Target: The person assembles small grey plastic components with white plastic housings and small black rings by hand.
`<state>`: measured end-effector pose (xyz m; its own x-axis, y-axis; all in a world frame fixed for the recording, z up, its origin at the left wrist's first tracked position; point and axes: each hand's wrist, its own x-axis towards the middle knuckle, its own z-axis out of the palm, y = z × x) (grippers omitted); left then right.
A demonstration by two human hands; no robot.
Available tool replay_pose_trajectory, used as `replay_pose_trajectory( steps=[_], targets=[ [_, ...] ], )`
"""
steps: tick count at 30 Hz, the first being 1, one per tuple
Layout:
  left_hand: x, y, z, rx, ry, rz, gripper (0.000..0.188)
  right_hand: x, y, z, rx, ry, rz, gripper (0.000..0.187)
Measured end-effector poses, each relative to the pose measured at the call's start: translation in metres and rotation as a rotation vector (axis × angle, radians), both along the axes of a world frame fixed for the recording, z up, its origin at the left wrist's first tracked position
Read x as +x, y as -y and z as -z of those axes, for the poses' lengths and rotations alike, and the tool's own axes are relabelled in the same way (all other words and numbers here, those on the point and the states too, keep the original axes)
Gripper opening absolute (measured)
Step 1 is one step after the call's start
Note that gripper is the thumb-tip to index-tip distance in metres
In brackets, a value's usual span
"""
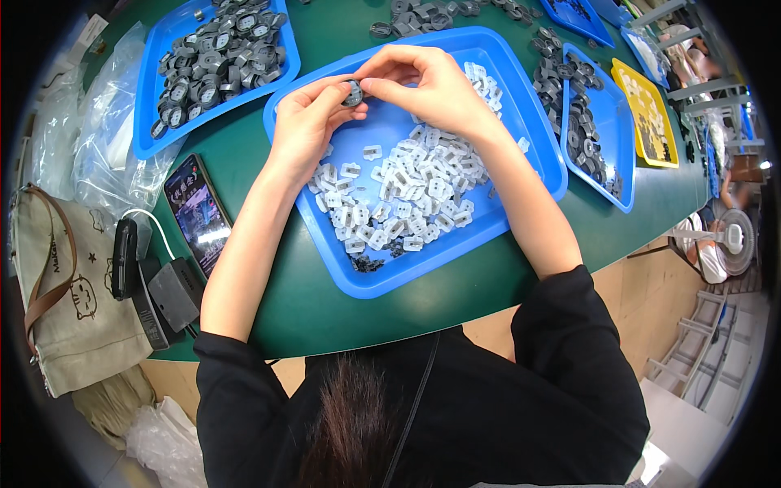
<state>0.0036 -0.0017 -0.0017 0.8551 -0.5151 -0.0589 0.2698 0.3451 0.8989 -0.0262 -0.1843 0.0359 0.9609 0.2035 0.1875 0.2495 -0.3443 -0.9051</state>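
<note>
Between the fingers of both hands is a small round dark grey plastic part (353,93), held above the far left part of a blue tray (358,281). My left hand (307,122) pinches it from the left. From the right, the thumb and fingers of my right hand (431,88) close on it too. Below my hands, a heap of small translucent white plastic pieces (415,183) lies in the tray, with more under my right wrist. A few tiny black bits (368,263) rest in the tray's near left corner.
At the far left, another blue tray (145,138) holds many grey round parts (215,61). A phone (198,213), a black adapter (175,293) and a canvas bag (89,285) lie left of my forearm. Rightward are a blue tray (612,122) and a yellow tray (647,114).
</note>
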Motion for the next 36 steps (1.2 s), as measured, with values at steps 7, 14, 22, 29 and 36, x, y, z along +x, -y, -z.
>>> replay_pose_trajectory(
  steps=[7, 14, 22, 29, 36],
  targets=[
    [-0.0008, 0.0019, 0.0003, 0.068, 0.07, -0.024, 0.03, 0.0006, 0.0001, 0.0017, -0.029, 0.025, 0.015, 0.019],
    [-0.0013, 0.005, -0.0034, -0.065, -0.015, 0.003, 0.03, 0.0016, 0.001, 0.0032, -0.049, 0.01, 0.072, 0.021],
    [-0.0022, 0.0044, -0.0033, 0.126, 0.087, -0.079, 0.03, -0.0013, -0.0025, 0.001, -0.056, 0.005, 0.059, 0.021],
    [-0.0045, 0.0049, -0.0044, 0.207, 0.134, -0.112, 0.028, -0.003, -0.004, 0.0014, -0.07, 0.041, 0.033, 0.02],
    [-0.0035, 0.0058, -0.0008, 0.233, 0.206, -0.112, 0.03, -0.0008, -0.0056, 0.006, -0.104, 0.061, 0.075, 0.021]
  ],
)
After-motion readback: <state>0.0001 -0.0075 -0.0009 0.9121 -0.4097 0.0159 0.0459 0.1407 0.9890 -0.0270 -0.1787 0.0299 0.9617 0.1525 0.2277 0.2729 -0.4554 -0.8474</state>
